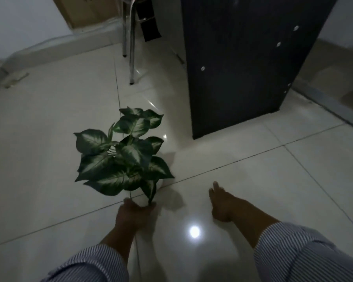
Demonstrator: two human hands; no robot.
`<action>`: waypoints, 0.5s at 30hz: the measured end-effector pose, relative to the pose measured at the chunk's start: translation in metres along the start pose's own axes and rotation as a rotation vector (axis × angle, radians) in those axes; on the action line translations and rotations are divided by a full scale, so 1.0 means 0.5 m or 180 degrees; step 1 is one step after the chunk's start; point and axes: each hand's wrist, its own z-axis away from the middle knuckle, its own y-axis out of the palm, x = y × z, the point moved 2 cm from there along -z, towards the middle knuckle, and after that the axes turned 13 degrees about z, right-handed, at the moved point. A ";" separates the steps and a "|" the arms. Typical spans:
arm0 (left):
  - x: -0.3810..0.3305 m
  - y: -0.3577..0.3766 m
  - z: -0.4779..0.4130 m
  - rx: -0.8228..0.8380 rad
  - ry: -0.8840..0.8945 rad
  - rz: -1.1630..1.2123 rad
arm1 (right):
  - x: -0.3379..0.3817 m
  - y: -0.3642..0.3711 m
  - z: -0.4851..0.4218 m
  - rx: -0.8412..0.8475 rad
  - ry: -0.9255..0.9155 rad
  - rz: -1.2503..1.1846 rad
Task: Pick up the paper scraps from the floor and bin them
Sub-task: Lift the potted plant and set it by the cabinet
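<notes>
On glossy floor tiles (253, 180), left hand (135, 215) fingers grip a white plant pot (143, 198); right hand (222, 202) fingers loosely spread.

Potted plant (122, 155) sits on the floor (49, 123), centre-left, on a tile joint. Left hand (136, 215) is at the near side of its pot (140, 197), grip closed around the pot's base. Right hand (222, 202) is to the right of the plant, apart from it, fingers (215, 187) stretched forward, low over the floor; contact unclear. Cabinet (243, 68) stands on the floor behind and to the right of the plant. Chair legs (131, 47) are left of the cabinet, farther back than the plant. Cardboard box (86, 11) is behind the chair legs, against the far wall. Small object (15, 80) lies on the floor at far left near the wall skirting, too blurred to identify.
</notes>
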 end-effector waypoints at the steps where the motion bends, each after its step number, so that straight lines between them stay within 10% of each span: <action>1: -0.001 -0.004 -0.017 -0.0070 0.0257 0.0179 | 0.002 -0.002 -0.006 0.0013 0.0003 -0.0037; 15: -0.095 0.065 -0.060 0.1209 0.0252 0.4385 | -0.030 -0.027 -0.026 -0.0109 -0.0186 -0.0363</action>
